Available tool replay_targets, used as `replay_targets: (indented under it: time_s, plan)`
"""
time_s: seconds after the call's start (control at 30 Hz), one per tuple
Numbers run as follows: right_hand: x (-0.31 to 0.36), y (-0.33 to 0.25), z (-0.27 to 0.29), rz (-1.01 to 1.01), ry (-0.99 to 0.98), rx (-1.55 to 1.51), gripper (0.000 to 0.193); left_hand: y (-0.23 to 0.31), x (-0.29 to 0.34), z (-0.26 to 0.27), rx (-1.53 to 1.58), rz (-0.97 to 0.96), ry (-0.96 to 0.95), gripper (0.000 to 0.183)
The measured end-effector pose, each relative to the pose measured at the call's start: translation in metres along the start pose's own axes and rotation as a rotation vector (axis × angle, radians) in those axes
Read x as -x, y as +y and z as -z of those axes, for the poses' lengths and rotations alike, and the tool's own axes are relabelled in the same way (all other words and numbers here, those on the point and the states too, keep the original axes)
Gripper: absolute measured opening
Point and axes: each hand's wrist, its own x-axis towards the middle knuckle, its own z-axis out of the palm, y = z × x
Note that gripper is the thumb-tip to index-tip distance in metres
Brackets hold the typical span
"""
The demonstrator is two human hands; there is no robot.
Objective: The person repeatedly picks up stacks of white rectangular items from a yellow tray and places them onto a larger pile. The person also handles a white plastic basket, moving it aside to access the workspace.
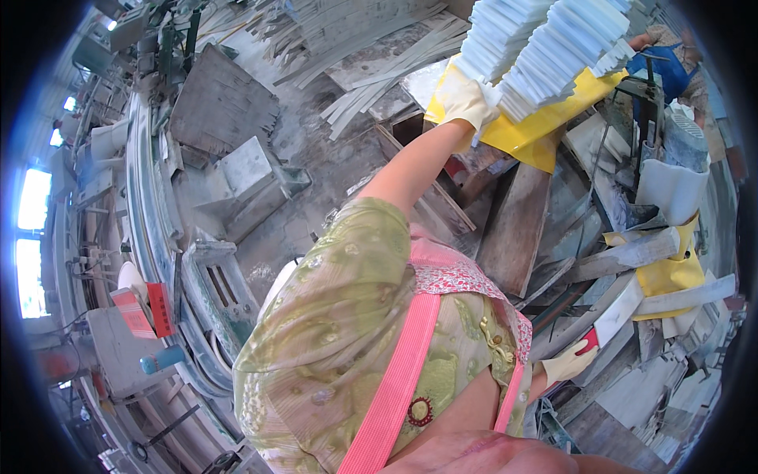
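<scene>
My left hand (464, 103), in a cream glove, reaches out to the near left end of the stacked white strips (564, 51). Its fingers are closed around the end of a thin white strip at the edge of the pile. The stacks stand in rows on a yellow sheet (525, 134) spread over a support. Low on the right, beside my body, is my right hand (570, 363), in a cream glove with red on it. Its fingers are closed at the end of a white slab (618, 313); the grip is partly hidden.
Wooden boards (517, 229) lean below the yellow sheet. Long pale offcuts (371, 87) lie on the floor ahead. Left of me are a grey metal block (245, 174), a curved machine rail (142, 205) and a red box (146, 310). Another person (671, 71) is at the far right.
</scene>
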Motion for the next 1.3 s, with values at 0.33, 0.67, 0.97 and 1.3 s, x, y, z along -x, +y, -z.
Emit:
replay_targets:
  time_s: [0.33,0.67,0.97,1.3]
  plan:
    - [-0.036,0.043,-0.055,0.121,-0.245,0.483,0.068,0.015,0.013,0.012,-0.074,0.063,-0.052,0.053]
    - [-0.030,0.048,-0.052,0.081,-0.201,0.337,0.068,0.020,0.016,0.015,-0.039,0.075,-0.058,0.049]
    - [-0.022,0.039,-0.041,0.064,-0.195,0.301,0.062,0.016,0.011,0.014,-0.055,0.048,-0.058,0.049]
    - [-0.016,0.027,-0.031,0.073,-0.152,0.251,0.053,0.020,0.014,0.013,-0.104,0.089,-0.030,0.045]
